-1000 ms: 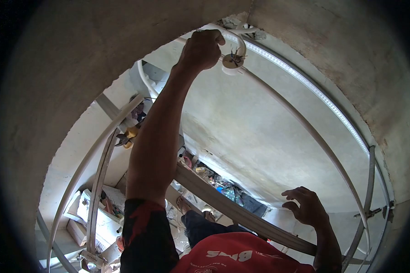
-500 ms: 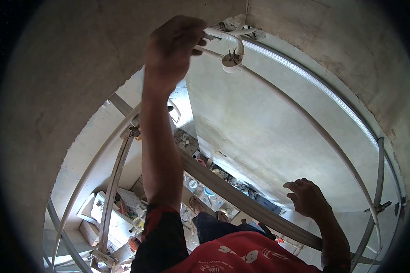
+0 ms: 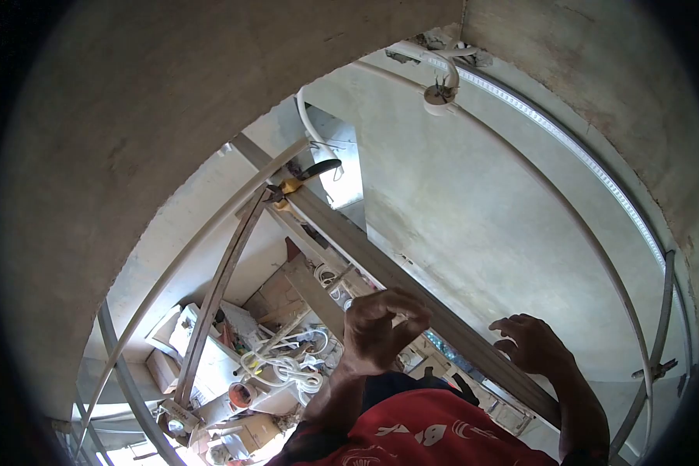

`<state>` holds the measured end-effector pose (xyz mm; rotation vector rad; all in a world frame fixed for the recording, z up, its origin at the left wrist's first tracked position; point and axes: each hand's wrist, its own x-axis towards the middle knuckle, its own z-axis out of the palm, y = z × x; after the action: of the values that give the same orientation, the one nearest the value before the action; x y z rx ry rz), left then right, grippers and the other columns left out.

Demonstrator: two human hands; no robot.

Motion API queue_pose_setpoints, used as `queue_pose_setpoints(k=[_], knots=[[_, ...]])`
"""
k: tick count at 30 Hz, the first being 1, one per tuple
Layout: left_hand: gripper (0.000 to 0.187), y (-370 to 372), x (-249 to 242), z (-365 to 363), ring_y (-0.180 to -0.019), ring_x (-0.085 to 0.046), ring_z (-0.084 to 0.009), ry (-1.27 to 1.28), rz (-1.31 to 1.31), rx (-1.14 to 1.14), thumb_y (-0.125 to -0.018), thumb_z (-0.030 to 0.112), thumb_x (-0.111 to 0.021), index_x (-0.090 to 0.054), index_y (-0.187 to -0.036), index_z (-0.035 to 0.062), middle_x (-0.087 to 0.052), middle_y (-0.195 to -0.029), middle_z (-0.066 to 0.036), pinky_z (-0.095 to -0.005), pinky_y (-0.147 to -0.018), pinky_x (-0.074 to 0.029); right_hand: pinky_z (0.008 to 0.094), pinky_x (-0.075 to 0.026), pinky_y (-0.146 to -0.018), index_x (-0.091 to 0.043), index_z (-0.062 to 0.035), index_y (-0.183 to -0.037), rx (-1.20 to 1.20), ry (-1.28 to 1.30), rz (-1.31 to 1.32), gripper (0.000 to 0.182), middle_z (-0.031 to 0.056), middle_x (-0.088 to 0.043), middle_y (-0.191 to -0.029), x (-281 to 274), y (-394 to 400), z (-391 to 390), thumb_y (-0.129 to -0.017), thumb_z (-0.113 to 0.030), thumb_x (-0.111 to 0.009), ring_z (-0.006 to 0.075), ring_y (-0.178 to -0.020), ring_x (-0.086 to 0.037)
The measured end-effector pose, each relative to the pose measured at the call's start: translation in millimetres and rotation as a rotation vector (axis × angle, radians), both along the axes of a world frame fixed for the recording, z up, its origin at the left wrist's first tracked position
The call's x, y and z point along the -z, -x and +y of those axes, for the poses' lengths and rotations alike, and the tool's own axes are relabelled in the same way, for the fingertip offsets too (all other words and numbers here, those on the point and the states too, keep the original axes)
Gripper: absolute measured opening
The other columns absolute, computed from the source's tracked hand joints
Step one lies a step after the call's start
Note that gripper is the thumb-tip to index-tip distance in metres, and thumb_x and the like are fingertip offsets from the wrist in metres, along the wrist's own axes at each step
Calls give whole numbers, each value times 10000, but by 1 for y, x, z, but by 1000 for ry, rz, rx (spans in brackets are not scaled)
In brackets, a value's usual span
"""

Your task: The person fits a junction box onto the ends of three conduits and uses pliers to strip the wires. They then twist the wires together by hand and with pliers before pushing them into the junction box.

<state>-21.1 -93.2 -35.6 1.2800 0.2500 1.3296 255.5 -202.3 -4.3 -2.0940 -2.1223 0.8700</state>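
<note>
My left hand [image 3: 380, 330] is lowered in front of my chest, with thumb and fingers curled together into a loop. Whether anything thin is pinched in it I cannot make out. To its right, my right hand [image 3: 534, 346] is raised beside the wooden beam [image 3: 419, 299], fingers apart and bent, holding nothing visible. Above both hands, a round white junction box [image 3: 439, 101] with wire ends poking out is joined to a long white conduit pipe [image 3: 551, 182]. A tool with a yellow handle and dark blade-like end [image 3: 303, 177] rests at the beam's far end.
A slanting metal bar [image 3: 221, 299] and another pale pipe [image 3: 186, 248] cross on the left. Far below lie coiled white hose [image 3: 287, 373], a bucket [image 3: 241, 394] and clutter. A rough concrete edge [image 3: 171, 202] curves overhead, and a lit strip [image 3: 551, 128] runs along the upper right.
My left hand has come down from the pipe near the junction box to chest height. My right hand has barely moved. The view has shifted, revealing more of the clutter below.
</note>
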Motion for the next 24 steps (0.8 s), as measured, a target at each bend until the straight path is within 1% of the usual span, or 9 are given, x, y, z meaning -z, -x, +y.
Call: queue_pose_setpoints(k=[3, 9, 13, 15, 17, 19, 21, 23, 24], knots=[[156, 19, 20, -15, -874, -700, -169, 116, 120, 20, -874, -112, -672, -700, -996, -20, -714, -944, -127, -300, -764, -567, 453, -539, -891, -696, -70, -1166, 5, -18, 17, 337, 168, -723, -1010, 2, 0, -2, -853, -172, -769, 343, -971, -683], [94, 58, 47, -34, -850, -723, -162, 157, 598, -262, -913, 30, -698, -737, -978, -26, -746, -939, -121, -304, -759, -577, 450, -556, -845, -714, -59, -1099, 3, -145, 41, 262, 169, -729, -973, -1, 6, -5, -845, -115, -735, 336, -925, -699], [84, 121, 44, -33, -829, -718, -143, 42, 772, -701, -910, 39, -705, -738, -971, -8, -745, -938, -135, -311, -735, -575, 434, -561, -826, -722, -54, -1060, 44, -204, 81, 209, 173, -734, -972, -7, 9, -3, -852, -68, -703, 332, -885, -709], [90, 158, 30, -31, -848, -718, -159, 162, 768, -946, -913, 32, -690, -734, -979, -10, -738, -939, -132, -318, -749, -572, 417, -556, -814, -721, -36, -1039, -57, -386, 172, 172, 174, -730, -967, -9, 5, 13, -871, -49, -688, 334, -852, -708], [98, 185, 4, -21, -898, -725, -220, 59, 698, -1188, -917, 57, -690, -740, -985, 8, -731, -944, -131, -341, -782, -572, 409, -549, -803, -714, -15, -1024, -185, -592, 142, 128, 168, -729, -955, -36, 25, 54, -907, -43, -672, 313, -835, -706], [187, 210, -20, -15, -1022, -689, -350, 20, 841, -1310, -906, 81, -692, -724, -1090, 77, -680, -1126, -170, -440, -882, -554, 371, -533, -795, -692, 15, -1052, -187, -615, 146, 183, 141, -722, -966, -48, 43, 105, -999, -140, -612, 234, -860, -688], [298, 230, -17, 14, -1234, -514, -417, -415, 830, -1459, -835, 72, -659, -692, -1131, 42, -644, -1170, -187, -520, -1098, -384, 409, -531, -894, -671, 12, -1160, -259, -638, 103, 221, 167, -709, -1116, -50, 60, 174, -1039, -139, -564, 272, -1006, -679], [366, 244, -23, 48, -1284, -466, -408, -598, 1026, -1513, -795, 112, -684, -678, -1148, 16, -620, -1188, -205, -532, -1127, -340, 412, -487, -1024, -607, 11, -1302, -406, -708, 168, 323, 185, -647, -1272, -25, 55, 278, -1071, -194, -513, 297, -1186, -622], [234, 235, -26, 57, -1298, -477, -384, -590, 1144, -1612, -836, 186, -700, -707, -1020, 41, -637, -1160, -144, -561, -1098, -362, 417, -451, -1075, -576, 8, -1350, -445, -717, 180, 360, 193, -613, -1334, -11, 49, 331, -1073, -211, -505, 305, -1253, -582]])
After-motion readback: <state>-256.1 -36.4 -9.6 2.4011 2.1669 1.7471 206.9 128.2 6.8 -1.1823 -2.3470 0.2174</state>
